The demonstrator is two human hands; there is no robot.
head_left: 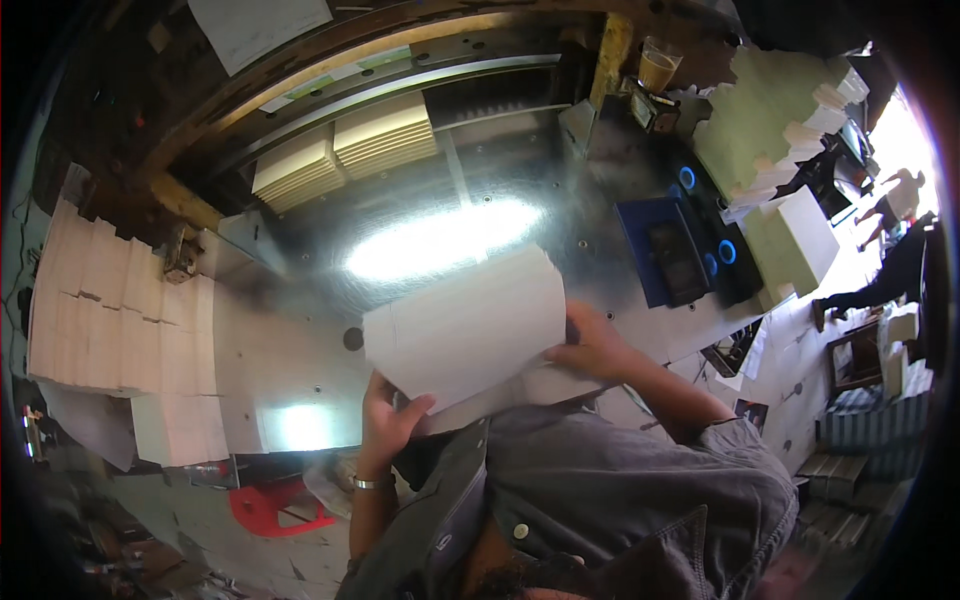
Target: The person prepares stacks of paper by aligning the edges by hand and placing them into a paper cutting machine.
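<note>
A stack of white paper sheets (470, 325) is held tilted above the near edge of the metal table (275, 360). My left hand (390, 415) grips its lower left corner, the thumb on top and the fingers mostly underneath. At the right edge, my right hand (597, 345) is closed on the same stack, with its thumb near the front side. How thick the stack is cannot be made out. Beyond it, under the machine's crossbar, two cream paper piles (385, 135) stand side by side against the back.
Tall paper stacks (120, 300) rise at the left. On the right lie a blue folder (640, 250) with a dark phone-like object on it, and a white paper block (800, 240). A glass of brown drink (658, 68) stands at the back right. A red plastic stool (280, 508) is below.
</note>
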